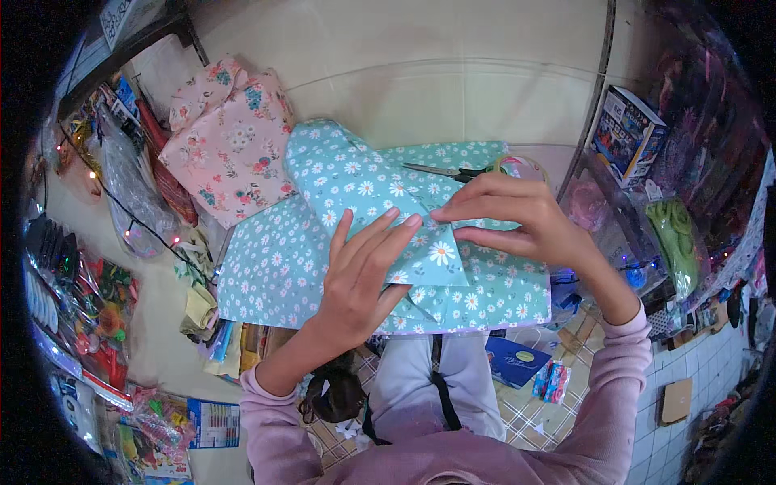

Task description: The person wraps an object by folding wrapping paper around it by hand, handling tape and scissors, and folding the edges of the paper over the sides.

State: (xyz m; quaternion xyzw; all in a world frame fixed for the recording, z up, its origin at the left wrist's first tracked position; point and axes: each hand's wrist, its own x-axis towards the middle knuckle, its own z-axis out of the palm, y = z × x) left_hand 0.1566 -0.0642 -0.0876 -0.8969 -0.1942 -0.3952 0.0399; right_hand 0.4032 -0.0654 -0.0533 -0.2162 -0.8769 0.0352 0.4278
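A sheet of teal daisy-print wrapping paper (273, 267) lies spread before me, partly folded up over something it hides. My left hand (364, 279) rests on the folded part, its fingers on top and its thumb at the lower edge of a pointed flap (441, 257). At the right side of that flap, my right hand (515, 218) pinches the paper between thumb and fingertips. Scissors with dark handles (433, 170) lie on the sheet just beyond my right hand. Next to them is a roll of clear tape (521, 163), partly hidden by that hand.
A parcel in pink floral paper (233, 145) stands at the back left, touching the teal paper. A boxed toy (629, 136) and a bagged green item (673, 242) are on the right. Packaged goods and a light string (142, 219) line the left. Below lies a blue bag (518, 362).
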